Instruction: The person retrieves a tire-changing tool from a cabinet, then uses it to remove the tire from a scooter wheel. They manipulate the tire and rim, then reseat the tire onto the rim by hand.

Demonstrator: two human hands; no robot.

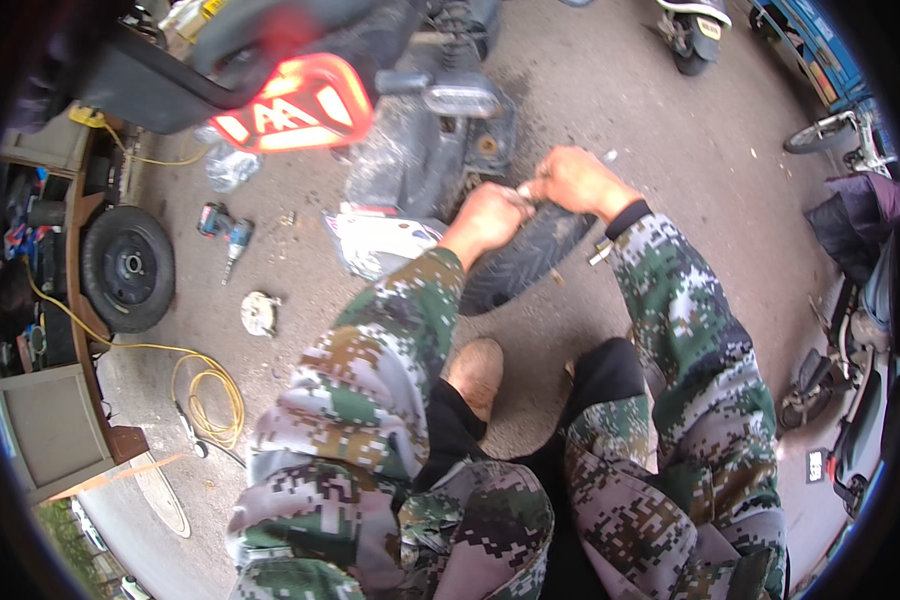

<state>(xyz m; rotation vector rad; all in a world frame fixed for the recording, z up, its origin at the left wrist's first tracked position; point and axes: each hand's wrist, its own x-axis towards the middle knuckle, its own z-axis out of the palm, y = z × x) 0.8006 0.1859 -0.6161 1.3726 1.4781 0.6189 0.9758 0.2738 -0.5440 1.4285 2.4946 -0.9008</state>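
Two bare hands at a tyre, seen from above. The black treaded tyre point(525, 268) is located on the pavement point(710, 150), ahead of the person's feet and beside the dusty scooter point(405, 150). The left hand point(490, 217) is laid at its upper edge, with the fingers curled; the right hand point(575, 183) is brought in from the other side, its fingers likewise bent, so that the fingertips of both are nearly joined. Whether the edge itself or some small part is gripped cannot be told — the contact is hidden by the fingers. Both forearms are covered by camouflage sleeves point(685, 300).

At upper left, the foreground is occupied by a lit red tail light point(305, 105). A printed plastic bag point(375, 243) is placed just left of the tyre. Farther left, a cordless drill point(230, 235), a round pale part point(259, 313) and a clear plastic bag point(232, 168) are scattered — with a black spare wheel point(127, 265) and a coiled yellow hose point(215, 395) seen beyond.
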